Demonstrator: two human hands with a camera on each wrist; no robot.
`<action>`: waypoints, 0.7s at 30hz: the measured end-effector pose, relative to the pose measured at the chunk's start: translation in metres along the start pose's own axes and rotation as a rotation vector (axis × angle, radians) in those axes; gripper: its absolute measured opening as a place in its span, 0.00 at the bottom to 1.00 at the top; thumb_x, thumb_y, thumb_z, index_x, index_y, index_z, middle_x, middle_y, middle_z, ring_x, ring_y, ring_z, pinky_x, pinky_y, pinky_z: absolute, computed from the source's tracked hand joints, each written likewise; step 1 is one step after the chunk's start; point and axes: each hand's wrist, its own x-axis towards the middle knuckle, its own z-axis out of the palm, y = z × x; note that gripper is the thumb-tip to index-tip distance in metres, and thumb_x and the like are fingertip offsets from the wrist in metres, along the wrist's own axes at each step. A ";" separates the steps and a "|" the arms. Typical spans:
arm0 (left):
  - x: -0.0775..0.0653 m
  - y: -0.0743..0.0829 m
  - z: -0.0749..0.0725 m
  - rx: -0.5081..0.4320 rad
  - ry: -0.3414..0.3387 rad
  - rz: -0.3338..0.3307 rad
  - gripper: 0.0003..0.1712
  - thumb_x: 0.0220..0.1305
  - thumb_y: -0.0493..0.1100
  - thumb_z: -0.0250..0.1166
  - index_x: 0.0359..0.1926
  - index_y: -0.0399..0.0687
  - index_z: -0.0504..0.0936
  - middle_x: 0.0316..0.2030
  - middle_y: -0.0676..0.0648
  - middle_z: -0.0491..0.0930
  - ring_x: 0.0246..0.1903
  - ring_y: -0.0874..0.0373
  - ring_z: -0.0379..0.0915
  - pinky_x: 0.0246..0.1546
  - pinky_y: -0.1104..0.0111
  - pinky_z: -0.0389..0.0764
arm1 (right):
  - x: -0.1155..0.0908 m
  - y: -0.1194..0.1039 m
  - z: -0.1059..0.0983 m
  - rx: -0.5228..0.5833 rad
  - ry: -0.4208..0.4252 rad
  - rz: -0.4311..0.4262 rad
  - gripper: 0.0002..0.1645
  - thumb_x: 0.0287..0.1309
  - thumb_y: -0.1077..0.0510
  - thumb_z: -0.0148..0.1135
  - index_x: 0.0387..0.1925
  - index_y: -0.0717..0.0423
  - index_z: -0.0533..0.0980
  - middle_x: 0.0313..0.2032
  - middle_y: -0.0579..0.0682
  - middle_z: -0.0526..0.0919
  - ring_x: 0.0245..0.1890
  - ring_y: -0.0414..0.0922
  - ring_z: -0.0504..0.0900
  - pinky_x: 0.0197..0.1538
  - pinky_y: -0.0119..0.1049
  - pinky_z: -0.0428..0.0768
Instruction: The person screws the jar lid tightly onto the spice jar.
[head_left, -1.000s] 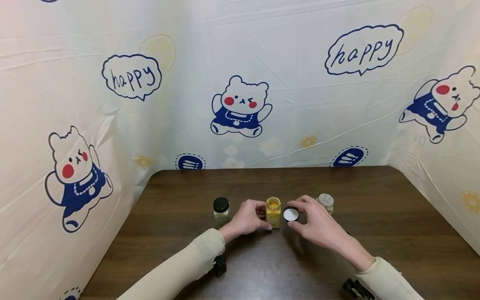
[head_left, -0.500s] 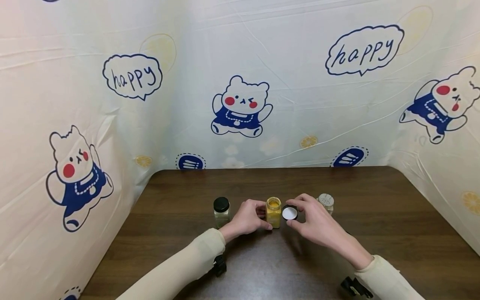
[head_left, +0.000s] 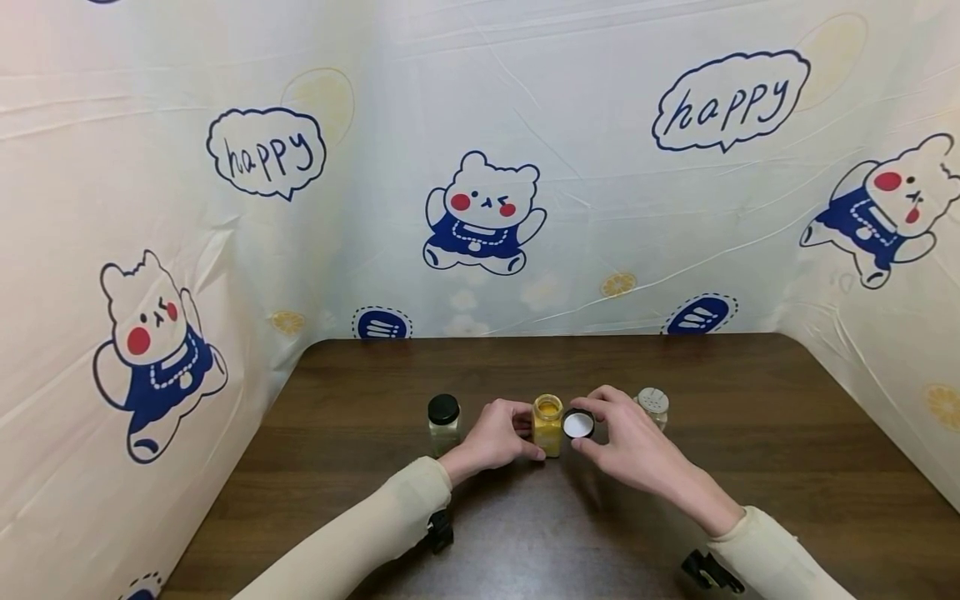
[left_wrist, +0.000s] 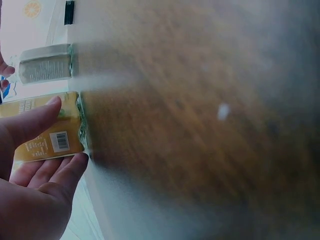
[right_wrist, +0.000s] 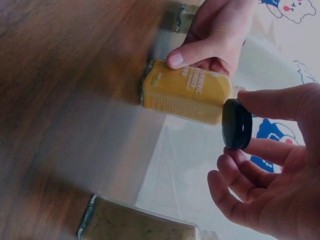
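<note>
On the table stands an uncapped glass jar of yellow turmeric powder (head_left: 547, 432), upright, its mouth facing up. My left hand (head_left: 495, 433) grips it from the left, thumb on the near side and fingers behind; the label with a barcode (left_wrist: 60, 141) shows in the left wrist view. Just right of the jar's mouth, my right hand (head_left: 633, 446) pinches a black screw lid (right_wrist: 237, 124) between thumb and fingertips. The lid is tilted, its white inner face (head_left: 578, 425) toward the head camera. In the right wrist view the lid overlaps the jar's neck.
A jar with a black lid (head_left: 444, 425) stands left of my left hand. A jar with a perforated shaker top (head_left: 653, 404) is partly hidden behind my right hand. The brown table (head_left: 517, 542) meets a printed cloth (head_left: 585, 233) at the back and sides.
My right hand has shifted slightly left with the lid, bringing it closer to the turmeric jar's mouth. The left hand and the jars stay where they were.
</note>
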 end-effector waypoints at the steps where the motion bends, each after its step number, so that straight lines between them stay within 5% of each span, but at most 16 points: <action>1: 0.000 0.000 0.000 0.001 0.000 -0.001 0.29 0.50 0.29 0.84 0.55 0.41 0.87 0.46 0.48 0.89 0.49 0.56 0.86 0.53 0.64 0.86 | 0.000 0.000 0.000 -0.002 0.000 0.000 0.28 0.57 0.58 0.79 0.59 0.60 0.83 0.50 0.49 0.80 0.47 0.48 0.80 0.47 0.46 0.81; 21: 0.000 0.000 0.000 0.003 -0.003 0.006 0.29 0.50 0.30 0.84 0.55 0.42 0.88 0.46 0.49 0.90 0.48 0.56 0.86 0.52 0.65 0.86 | 0.001 -0.003 -0.001 0.003 0.007 0.007 0.28 0.59 0.57 0.78 0.61 0.58 0.82 0.52 0.50 0.81 0.48 0.47 0.80 0.47 0.45 0.81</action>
